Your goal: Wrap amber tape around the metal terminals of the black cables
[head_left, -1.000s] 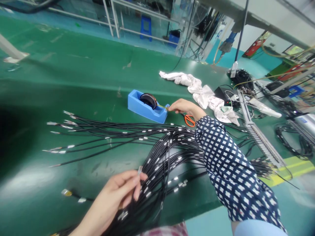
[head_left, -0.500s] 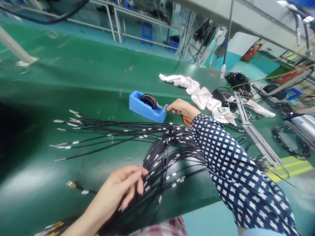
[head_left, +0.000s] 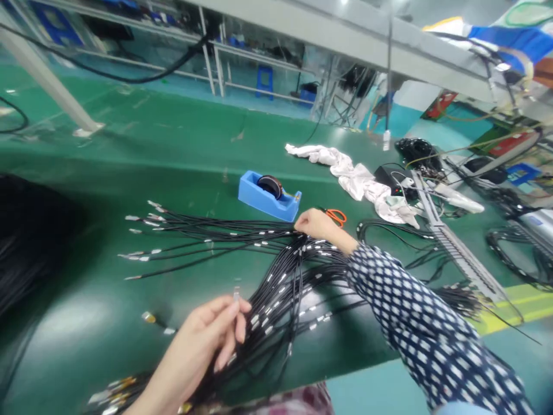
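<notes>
My left hand (head_left: 211,334) is closed, with thumb and forefinger pinching a small pale connector (head_left: 236,293) that looks like a cable's end. Beside it a thick bundle of black cables (head_left: 276,276) with white labels lies across the table. My right hand (head_left: 317,223) is pinched over the top of that bundle. It pulled amber tape moments earlier; any strip in its fingertips is too small to see clearly. Just behind it stands a blue tape dispenser (head_left: 263,202) with a dark roll (head_left: 270,185). Orange-handled scissors (head_left: 336,217) lie partly hidden behind my right hand.
A crumpled white cloth (head_left: 354,178) lies behind the scissors. At the right are a slotted metal rail (head_left: 458,253), a black box (head_left: 389,178) and coiled cables (head_left: 514,253). More cable ends (head_left: 116,395) lie at the near left. A dark bundle (head_left: 30,242) sits at the left edge.
My right hand has left the dispenser, where it was pulling out amber tape, and has come nearer, over the cables. My left hand still pinches the connector. The camera view has shifted.
</notes>
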{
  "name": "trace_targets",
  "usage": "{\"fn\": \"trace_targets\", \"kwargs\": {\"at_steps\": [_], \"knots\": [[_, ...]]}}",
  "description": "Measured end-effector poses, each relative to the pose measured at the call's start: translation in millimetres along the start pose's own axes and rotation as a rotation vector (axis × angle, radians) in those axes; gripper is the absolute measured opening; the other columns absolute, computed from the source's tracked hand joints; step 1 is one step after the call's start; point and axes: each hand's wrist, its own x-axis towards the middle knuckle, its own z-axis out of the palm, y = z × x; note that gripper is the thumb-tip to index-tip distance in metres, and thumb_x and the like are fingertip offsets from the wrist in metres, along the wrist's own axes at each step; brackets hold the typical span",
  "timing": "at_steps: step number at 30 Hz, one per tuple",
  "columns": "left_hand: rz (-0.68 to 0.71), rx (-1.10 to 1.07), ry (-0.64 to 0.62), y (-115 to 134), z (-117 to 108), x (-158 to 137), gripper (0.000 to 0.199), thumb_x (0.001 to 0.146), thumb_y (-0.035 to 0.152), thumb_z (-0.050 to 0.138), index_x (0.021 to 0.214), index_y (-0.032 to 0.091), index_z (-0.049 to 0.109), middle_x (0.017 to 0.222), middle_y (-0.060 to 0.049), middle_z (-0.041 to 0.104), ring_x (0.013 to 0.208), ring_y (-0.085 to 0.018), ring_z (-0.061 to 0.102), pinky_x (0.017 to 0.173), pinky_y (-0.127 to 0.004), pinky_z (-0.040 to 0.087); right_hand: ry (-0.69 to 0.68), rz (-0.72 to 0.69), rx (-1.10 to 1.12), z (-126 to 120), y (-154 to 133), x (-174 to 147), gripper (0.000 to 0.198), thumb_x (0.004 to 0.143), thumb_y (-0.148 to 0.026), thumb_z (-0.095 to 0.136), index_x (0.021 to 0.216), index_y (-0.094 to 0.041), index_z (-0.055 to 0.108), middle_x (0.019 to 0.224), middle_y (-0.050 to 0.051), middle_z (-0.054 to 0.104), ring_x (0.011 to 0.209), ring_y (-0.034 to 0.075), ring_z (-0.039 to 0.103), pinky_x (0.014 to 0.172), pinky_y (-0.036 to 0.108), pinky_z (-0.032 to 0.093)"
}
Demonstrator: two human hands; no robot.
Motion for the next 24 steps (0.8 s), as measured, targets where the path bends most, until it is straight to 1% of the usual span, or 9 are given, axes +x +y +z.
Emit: {"fn": "trace_targets", "kwargs": {"at_steps": [3, 5, 7, 10, 13, 16, 19, 21, 24], "knots": [[0.08, 0.06, 0.032, 3.0, -2.9, 5.4, 0.032, 0.085, 0.045, 0.064, 0.089, 0.013, 0.066, 0.062, 0.002, 0.062, 0.034, -0.003, 0.043, 0.039, -0.017, 0.029, -0.225, -0.151, 0.167, 21.3, 5.1, -44.7, 0.024, 0.087, -0.035, 0.06, 0.091, -0.017, 0.075, 0.07, 0.001, 0.065, 0.059, 0.009, 0.054, 0.06, 0.02, 0.044], [0.144, 0.152, 0.058, 4.4, -1.9, 11.3, 0.028, 0.086, 0.041, 0.064, 0.094, 0.014, 0.066, 0.064, 0.002, 0.061, 0.036, -0.004, 0.045, 0.04, -0.018, 0.032, -0.403, -0.254, 0.406, 33.7, 4.1, -69.0, 0.031, 0.088, -0.039, 0.057, 0.094, -0.014, 0.075, 0.066, 0.001, 0.061, 0.054, 0.009, 0.048, 0.054, 0.02, 0.04], [0.187, 0.236, 0.086, 5.5, 0.9, 15.5, 0.027, 0.086, 0.039, 0.064, 0.098, 0.014, 0.066, 0.064, 0.002, 0.06, 0.038, -0.005, 0.047, 0.041, -0.019, 0.034, -0.496, -0.28, 0.542, 43.5, 0.0, -84.4, 0.032, 0.088, -0.038, 0.056, 0.097, -0.013, 0.074, 0.065, 0.0, 0.058, 0.054, 0.008, 0.046, 0.051, 0.02, 0.037], [0.19, 0.306, 0.118, 6.4, 5.7, 16.0, 0.028, 0.084, 0.038, 0.065, 0.1, 0.015, 0.066, 0.062, 0.003, 0.06, 0.038, -0.006, 0.046, 0.04, -0.02, 0.035, -0.546, -0.255, 0.577, 52.3, -7.7, -91.4, 0.031, 0.09, -0.035, 0.055, 0.1, -0.013, 0.074, 0.064, -0.001, 0.054, 0.052, 0.007, 0.044, 0.05, 0.02, 0.034], [0.2, 0.379, 0.156, 5.2, 8.3, 12.3, 0.024, 0.083, 0.037, 0.066, 0.095, 0.016, 0.068, 0.06, 0.003, 0.06, 0.04, -0.007, 0.046, 0.041, -0.02, 0.036, -0.582, -0.239, 0.598, 56.8, -12.8, -87.9, 0.029, 0.09, -0.034, 0.055, 0.095, -0.012, 0.074, 0.063, -0.003, 0.052, 0.05, 0.006, 0.044, 0.049, 0.02, 0.033], [0.331, 0.554, 0.282, 1.5, 8.1, 8.9, 0.015, 0.082, 0.033, 0.067, 0.084, 0.019, 0.07, 0.064, 0.0, 0.066, 0.048, -0.011, 0.052, 0.049, -0.023, 0.042, -0.621, -0.201, 0.679, 62.2, -14.0, -82.0, 0.027, 0.09, -0.033, 0.056, 0.087, -0.012, 0.074, 0.059, -0.004, 0.051, 0.047, 0.005, 0.042, 0.05, 0.02, 0.031], [0.506, 0.755, 0.404, -3.1, 7.3, 7.6, 0.007, 0.081, 0.027, 0.068, 0.077, 0.021, 0.071, 0.07, -0.001, 0.071, 0.056, -0.014, 0.057, 0.06, -0.025, 0.045, -0.668, -0.135, 0.823, 69.7, -11.4, -77.0, 0.025, 0.087, -0.032, 0.06, 0.089, -0.012, 0.074, 0.062, -0.004, 0.053, 0.046, 0.004, 0.042, 0.048, 0.021, 0.03], [0.566, 0.79, 0.421, -5.2, 7.3, 8.1, 0.006, 0.08, 0.023, 0.067, 0.077, 0.023, 0.072, 0.07, -0.001, 0.072, 0.057, -0.016, 0.058, 0.063, -0.026, 0.046, -0.684, -0.1, 0.894, 74.2, -8.3, -74.8, 0.026, 0.085, -0.033, 0.061, 0.092, -0.012, 0.073, 0.067, -0.003, 0.055, 0.045, 0.003, 0.043, 0.047, 0.021, 0.028], [0.559, 0.785, 0.4, -4.7, 7.7, 10.5, 0.005, 0.079, 0.021, 0.067, 0.078, 0.023, 0.072, 0.071, -0.001, 0.071, 0.057, -0.015, 0.058, 0.064, -0.025, 0.046, -0.695, -0.087, 0.931, 78.7, -3.7, -73.9, 0.028, 0.086, -0.035, 0.06, 0.092, -0.012, 0.073, 0.068, -0.003, 0.055, 0.045, 0.003, 0.044, 0.046, 0.021, 0.028]]}}
